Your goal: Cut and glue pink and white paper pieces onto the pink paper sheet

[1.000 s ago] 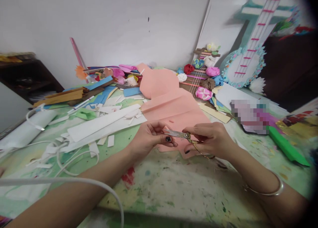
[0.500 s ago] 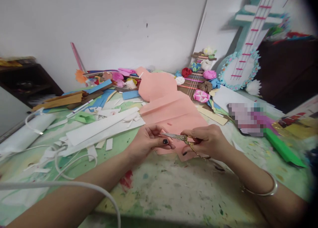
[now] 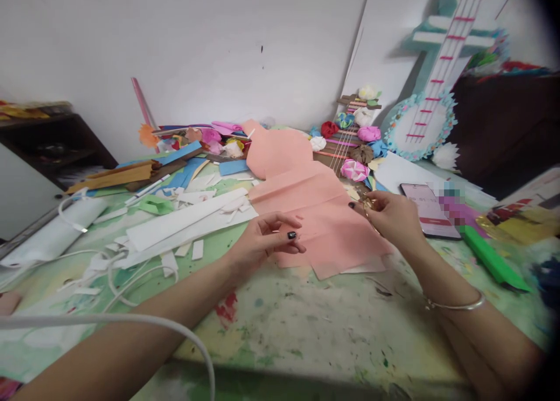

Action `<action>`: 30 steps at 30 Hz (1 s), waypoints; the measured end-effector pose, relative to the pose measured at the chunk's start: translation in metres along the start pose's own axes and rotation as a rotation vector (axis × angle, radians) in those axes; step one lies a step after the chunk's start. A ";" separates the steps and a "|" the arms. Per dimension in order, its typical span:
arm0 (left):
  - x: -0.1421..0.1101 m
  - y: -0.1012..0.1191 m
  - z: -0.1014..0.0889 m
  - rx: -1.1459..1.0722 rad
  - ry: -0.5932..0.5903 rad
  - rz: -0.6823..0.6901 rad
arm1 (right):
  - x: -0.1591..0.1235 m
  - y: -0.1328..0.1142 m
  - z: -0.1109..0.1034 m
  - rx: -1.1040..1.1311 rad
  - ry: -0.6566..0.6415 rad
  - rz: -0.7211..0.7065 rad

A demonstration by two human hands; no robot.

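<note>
My left hand (image 3: 266, 239) hovers over the near edge of a pink paper sheet (image 3: 312, 206), fingers curled with thumb and fingertips pinched on something too small to make out. My right hand (image 3: 391, 215) is over the right side of the sheet, closed round small gold-handled scissors (image 3: 366, 203), which are mostly hidden by the fingers. A bracelet (image 3: 455, 303) sits on my right wrist.
White paper strips (image 3: 184, 221) and scraps lie left of the pink sheet. Coloured paper and paper flowers (image 3: 355, 169) pile up at the back by the wall. A phone (image 3: 426, 210) and a green object (image 3: 492, 258) lie at right. A white cable (image 3: 131, 325) crosses the near left.
My right hand has drawn the scissors away from my left hand, moving right and further back over the pink sheet. My left hand stays put, still pinched.
</note>
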State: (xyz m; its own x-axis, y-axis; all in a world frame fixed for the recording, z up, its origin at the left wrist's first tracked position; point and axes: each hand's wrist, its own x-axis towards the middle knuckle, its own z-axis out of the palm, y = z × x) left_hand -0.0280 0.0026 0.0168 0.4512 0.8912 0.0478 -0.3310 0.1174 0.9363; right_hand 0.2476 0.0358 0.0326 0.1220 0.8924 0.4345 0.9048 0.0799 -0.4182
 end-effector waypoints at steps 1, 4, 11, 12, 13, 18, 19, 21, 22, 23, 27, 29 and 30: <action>0.001 -0.001 -0.001 -0.004 -0.001 -0.008 | 0.005 0.008 0.000 -0.080 -0.018 0.048; 0.002 -0.003 -0.004 -0.018 0.008 -0.023 | 0.016 0.029 0.000 -0.250 -0.053 0.128; 0.006 -0.004 -0.007 -0.015 0.005 -0.002 | 0.016 0.040 0.011 -0.309 -0.110 0.115; 0.006 -0.004 -0.007 0.000 0.002 0.007 | 0.016 0.040 0.013 -0.307 -0.119 0.111; 0.006 -0.004 -0.007 0.015 0.003 0.018 | 0.015 0.040 0.015 -0.305 -0.125 0.109; 0.011 -0.003 -0.012 0.130 0.075 0.092 | 0.016 0.043 0.015 -0.272 -0.102 0.122; 0.013 -0.001 -0.015 0.183 0.124 0.116 | 0.017 0.043 0.013 -0.258 -0.086 0.124; 0.018 0.007 -0.026 0.306 0.277 0.184 | 0.018 0.041 0.009 -0.227 -0.046 0.126; 0.020 0.012 -0.033 0.330 0.349 0.224 | 0.018 0.039 0.006 -0.217 -0.027 0.129; 0.022 0.018 -0.041 0.341 0.400 0.253 | 0.018 0.037 0.004 -0.193 0.008 0.130; 0.026 0.045 -0.081 0.407 0.696 0.391 | 0.015 0.027 -0.006 -0.010 0.227 0.122; 0.025 0.055 -0.103 0.442 0.857 0.446 | 0.013 0.025 -0.010 0.064 0.341 0.115; 0.024 0.059 -0.114 0.465 0.937 0.463 | 0.013 0.025 -0.012 0.083 0.385 0.108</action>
State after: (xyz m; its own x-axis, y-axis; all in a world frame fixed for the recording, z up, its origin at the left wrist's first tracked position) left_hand -0.1312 0.0806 0.0332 -0.4942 0.8058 0.3262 0.1220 -0.3073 0.9438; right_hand 0.2769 0.0443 0.0369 0.3724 0.6670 0.6453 0.8446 0.0448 -0.5336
